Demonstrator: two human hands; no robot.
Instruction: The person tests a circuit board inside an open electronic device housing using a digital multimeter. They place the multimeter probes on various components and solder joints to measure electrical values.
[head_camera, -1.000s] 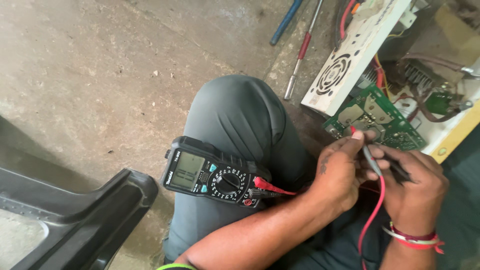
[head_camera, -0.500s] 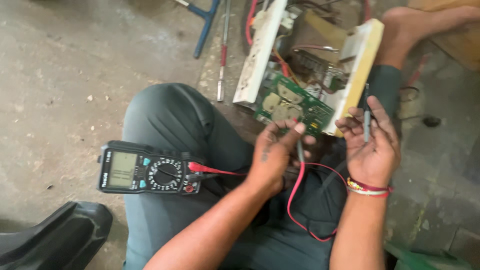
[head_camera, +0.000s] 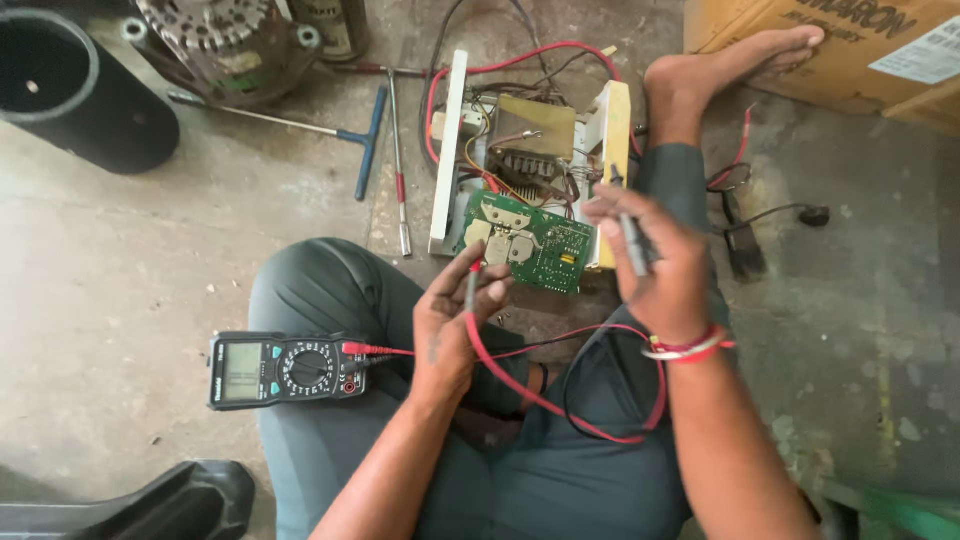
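I see the green circuit board (head_camera: 530, 243) near the centre of my view, tilted against the front of an opened white-walled metal case (head_camera: 450, 150), its flat face studded with pale square parts and small solder spots. The left hand (head_camera: 450, 320) sits just at 7 o'clock of the board, fingers pinched narrow around a red probe (head_camera: 472, 285) whose tip points up to the board's lower left corner; I cannot tell whether it touches. The right hand (head_camera: 655, 260) hovers at 3 o'clock of the board, fingers curled around a slim dark probe (head_camera: 632, 245) held almost upright, clear of the board. A band of red and white threads (head_camera: 688, 346) circles that wrist.

Thin red and black leads (head_camera: 560, 400) loop in soft curves over grey trousers (head_camera: 330, 290) and run toward 9 o'clock into a multimeter (head_camera: 285, 370), a dark rubbery slab with a grey screen and a round dial, lying flat on the left thigh.

Inside the case, at 12 o'clock of the board, I make out a boxy metal transformer (head_camera: 535, 130) and tangled red wiring. At 10 o'clock lie a blue T-handled tool (head_camera: 360, 150) and a long screwdriver (head_camera: 398, 170) on rough, stained concrete floor (head_camera: 120, 260). A bare foot (head_camera: 730, 60) rests at 1 o'clock beside a cardboard box (head_camera: 830, 40). A black cylinder (head_camera: 75, 90) stands far at 10 o'clock.
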